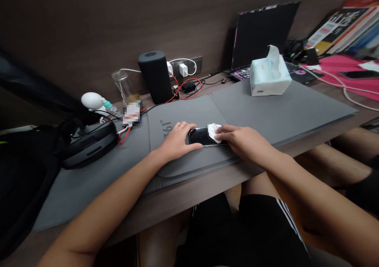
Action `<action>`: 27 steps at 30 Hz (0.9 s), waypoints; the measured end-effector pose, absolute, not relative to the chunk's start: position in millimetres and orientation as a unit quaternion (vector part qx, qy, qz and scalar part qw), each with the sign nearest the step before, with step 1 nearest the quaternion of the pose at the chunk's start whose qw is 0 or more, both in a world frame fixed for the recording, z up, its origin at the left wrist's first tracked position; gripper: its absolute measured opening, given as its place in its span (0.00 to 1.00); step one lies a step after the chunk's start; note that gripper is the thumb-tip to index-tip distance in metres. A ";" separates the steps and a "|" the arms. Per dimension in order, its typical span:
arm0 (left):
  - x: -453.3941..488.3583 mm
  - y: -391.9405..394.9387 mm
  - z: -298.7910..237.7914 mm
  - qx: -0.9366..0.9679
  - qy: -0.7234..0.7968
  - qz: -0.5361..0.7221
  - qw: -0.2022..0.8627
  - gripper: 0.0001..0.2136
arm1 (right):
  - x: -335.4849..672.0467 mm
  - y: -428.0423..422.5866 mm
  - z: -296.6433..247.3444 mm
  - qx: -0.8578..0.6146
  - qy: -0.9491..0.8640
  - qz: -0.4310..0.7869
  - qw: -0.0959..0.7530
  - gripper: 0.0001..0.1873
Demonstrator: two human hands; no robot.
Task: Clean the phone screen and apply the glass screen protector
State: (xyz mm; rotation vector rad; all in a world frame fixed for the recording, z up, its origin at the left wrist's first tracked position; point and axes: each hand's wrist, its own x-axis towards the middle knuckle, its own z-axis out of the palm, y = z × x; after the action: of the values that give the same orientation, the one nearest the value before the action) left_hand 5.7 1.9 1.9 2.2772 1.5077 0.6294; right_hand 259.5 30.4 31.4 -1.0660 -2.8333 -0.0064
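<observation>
A smartphone (199,137) with a dark screen lies flat on the grey desk mat (257,115). My left hand (177,140), with a ring on one finger, grips the phone's left end, the thumb along its near edge and the fingers at its far edge. A crumpled white tissue (213,131) rests on the screen, pinched in the fingers of my right hand (241,139). That hand covers the phone's right end. Farther back on the mat stands a soft tissue pack (270,77) with one sheet sticking up.
Behind the mat are a dark cylindrical speaker (155,77), red and white cables, and chargers in a wall socket. A laptop (263,34) stands open at the back right, near leaning books (343,28). Headphones (91,146) and a black bag (26,172) lie left. Another person's legs (340,160) show right.
</observation>
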 end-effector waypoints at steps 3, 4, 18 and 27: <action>5.4 2.1 1.4 0.803 0.526 0.221 0.172 0.24 | 271.4 40.0 31.8 -0.355 -0.933 -0.006 0.059 0.24; 5.4 2.3 1.3 0.803 0.525 0.222 0.173 0.24 | 277.3 41.6 32.1 -0.361 -0.931 -0.010 0.058 0.23; 6.3 0.6 1.1 0.811 0.520 0.216 0.158 0.23 | 207.7 13.3 46.9 -0.361 -0.932 -0.034 -0.022 0.12; 6.2 1.7 1.0 0.804 0.528 0.218 0.166 0.23 | 261.6 33.3 56.9 -0.388 -0.917 -0.045 -0.076 0.16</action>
State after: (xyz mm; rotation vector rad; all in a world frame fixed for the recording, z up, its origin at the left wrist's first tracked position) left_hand 6.2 1.7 1.0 2.2888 1.5035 0.6196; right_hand 261.6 33.3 56.9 -1.2827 -3.0304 -0.1502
